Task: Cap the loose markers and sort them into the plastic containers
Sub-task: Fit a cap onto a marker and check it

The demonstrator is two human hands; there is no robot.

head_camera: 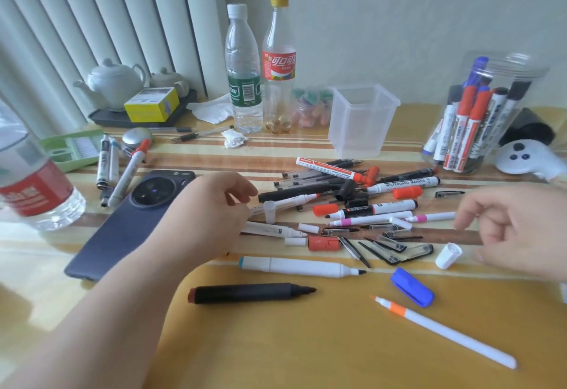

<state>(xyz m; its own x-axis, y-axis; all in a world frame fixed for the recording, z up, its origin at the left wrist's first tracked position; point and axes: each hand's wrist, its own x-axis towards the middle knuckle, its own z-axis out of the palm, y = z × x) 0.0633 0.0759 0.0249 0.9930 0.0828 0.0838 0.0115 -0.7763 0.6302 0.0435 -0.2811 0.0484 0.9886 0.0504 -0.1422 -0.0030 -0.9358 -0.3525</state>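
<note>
Head view: the left hand (221, 204) has its fingers curled, thumb and forefinger pinching the left end of a slim white marker (291, 200) at the edge of the pile of loose markers (368, 204). The right hand (515, 229) hovers to the right of the pile with fingers loosely bent, holding nothing.

Two containers stand at the back of the worktop (306, 342). One is a square translucent tub (362, 118) with nothing visible in it. The other is a round clear jar (491, 106), already packed with upright markers.

These markers should handle as light, stiff plastic tubes. They are smooth enough to roll on the glossy surface, so a grip at mid-barrel, clear of the wet nib, looks safest. Caps such as the blue cap (412, 287) and the white cap (448, 255) are small and likely to skid when nudged. Pinching them from the sides seems best.

Nearest the camera, the white marker with a teal end (300, 267) lies left to right, its bare black nib pointing right. The black marker (251, 293) lies almost parallel just in front of it, nib also to the right. The thin orange-banded marker (445, 332) runs diagonally, with its tip toward the far left and its tail toward the near right. The pinched marker lies roughly left to right too, tip to the right.
</note>
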